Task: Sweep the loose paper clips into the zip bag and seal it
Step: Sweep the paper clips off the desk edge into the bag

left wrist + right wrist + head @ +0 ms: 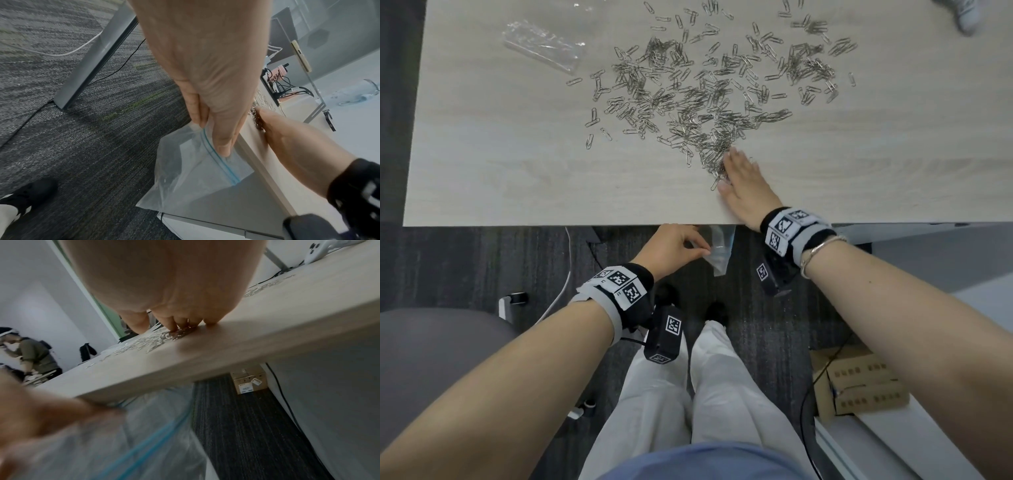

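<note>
My right hand (743,185) lies flat on the table (500,164) at centre frame in the head view, fingers straight and holding nothing, its fingertips (172,326) against the near tip of the paper clips (705,92). My left hand (674,246) sits just below the table edge, lower centre of the frame, thumb and fingers pinching the lip of the zip bag (197,177) beside its blue zip line; the bag hangs under the edge with its mouth up against it. I cannot see any clips in it yet.

I judge the sweep is only starting: nearly the whole pile spreads across the upper middle of the head view, well apart from the edge. The next move calls for dragging clips toward me in a narrow stream straight over the bag's mouth, with my left hand keeping that mouth spread and tight to the edge so none drop to the carpet.

A second clear plastic bag (544,46) lies at upper left. The cardboard box (859,387) at lower right carries printing, and the box (249,381) seen in the right wrist view has a label, but neither is readable. My wristbands show only square coded markers.
</note>
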`<state>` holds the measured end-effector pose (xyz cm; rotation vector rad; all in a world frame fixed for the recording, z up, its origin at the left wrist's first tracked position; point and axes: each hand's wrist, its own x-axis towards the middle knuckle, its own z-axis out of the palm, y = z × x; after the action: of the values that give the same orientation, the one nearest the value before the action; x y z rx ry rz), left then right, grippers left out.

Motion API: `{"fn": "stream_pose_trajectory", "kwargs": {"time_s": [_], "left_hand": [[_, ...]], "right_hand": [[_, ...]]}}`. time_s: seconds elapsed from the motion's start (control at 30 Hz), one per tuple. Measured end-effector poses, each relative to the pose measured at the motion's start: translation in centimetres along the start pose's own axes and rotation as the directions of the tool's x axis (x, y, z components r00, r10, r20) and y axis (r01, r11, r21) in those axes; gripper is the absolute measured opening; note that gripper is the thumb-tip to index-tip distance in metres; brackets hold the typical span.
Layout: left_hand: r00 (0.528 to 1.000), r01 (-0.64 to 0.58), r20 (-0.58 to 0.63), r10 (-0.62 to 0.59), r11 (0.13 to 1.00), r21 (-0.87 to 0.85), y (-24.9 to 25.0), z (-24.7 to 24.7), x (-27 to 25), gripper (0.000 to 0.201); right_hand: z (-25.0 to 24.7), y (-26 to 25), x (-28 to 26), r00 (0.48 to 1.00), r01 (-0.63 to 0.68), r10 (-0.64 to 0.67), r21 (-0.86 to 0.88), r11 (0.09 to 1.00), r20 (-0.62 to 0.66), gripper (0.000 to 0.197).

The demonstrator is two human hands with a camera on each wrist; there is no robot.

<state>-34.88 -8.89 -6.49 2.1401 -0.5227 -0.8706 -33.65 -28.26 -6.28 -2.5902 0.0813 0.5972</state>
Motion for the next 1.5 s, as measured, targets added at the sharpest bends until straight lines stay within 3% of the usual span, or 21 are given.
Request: {"fn": "stream_pose_trajectory", "kwargs": {"time_s": [0.13, 0.23, 0.4, 0.5, 0.67, 0.8, 0.93, 1.2, 1.4, 1.5], "left_hand": [[1.000, -0.002, 0.002, 0.002, 1.000, -0.003, 0.3, -0.1, -0.1, 0.008], [1.000, 0.002, -0.013, -0.002, 1.000, -0.009, 0.1, 0.0, -0.1, 0.008], [1.000, -0.011, -0.021, 0.010, 1.000, -0.010, -0.2, 0.2, 0.1, 0.007], [0.999, -0.024, -0.027, 0.024, 1.000, -0.006, -0.2, 0.3, 0.1, 0.006], [0.999, -0.015, -0.046, 0.015, 1.000, -0.007, -0.2, 0.4, 0.0, 0.006], [0.999, -0.025, -0.046, 0.026, 1.000, 0.013, -0.3, 0.4, 0.0, 0.006], [0.998, -0.021, -0.054, 0.021, 1.000, 0.005, -0.3, 0.4, 0.0, 0.006], [0.998, -0.003, -0.068, 0.003, 1.000, 0.001, -0.5, 0.3, -0.4, 0.007], [0.997, 0.011, -0.072, -0.012, 1.000, -0.020, -0.9, 0.3, -0.3, 0.007], [0.995, 0.020, -0.094, -0.024, 0.999, -0.051, -1.1, 0.7, -0.1, 0.007]], "right_hand": [[1.7, -1.3, -1.8, 0.997, 0.070, -0.069, -0.037, 0.997, 0.035, 0.058], [2.0, -1.5, -2.2, 0.995, 0.103, -0.103, 0.059, 0.993, -0.010, 0.055], [1.1, 0.0, -2.7, 0.992, -0.005, 0.024, 0.158, 0.988, -0.123, 0.053], [1.3, 0.4, -3.1, 0.996, -0.031, 0.037, 0.063, 0.998, -0.083, 0.053], [3.0, -0.7, -4.5, 0.999, 0.051, -0.052, -0.067, 0.996, -0.004, 0.058], [3.7, -1.2, -5.4, 0.996, 0.094, -0.094, 0.028, 0.995, -0.012, 0.059], [3.1, -0.2, -6.2, 0.993, 0.030, -0.012, 0.144, 0.989, -0.121, 0.059], [2.7, -1.0, -5.2, 0.996, 0.053, -0.038, 0.197, 0.979, -0.080, 0.068], [3.8, -1.4, -6.5, 0.982, -0.110, 0.152, 0.321, 0.941, -0.110, 0.071], [4.5, -1.4, -7.5, 0.986, -0.108, 0.142, 0.321, 0.941, -0.086, 0.071]]}}
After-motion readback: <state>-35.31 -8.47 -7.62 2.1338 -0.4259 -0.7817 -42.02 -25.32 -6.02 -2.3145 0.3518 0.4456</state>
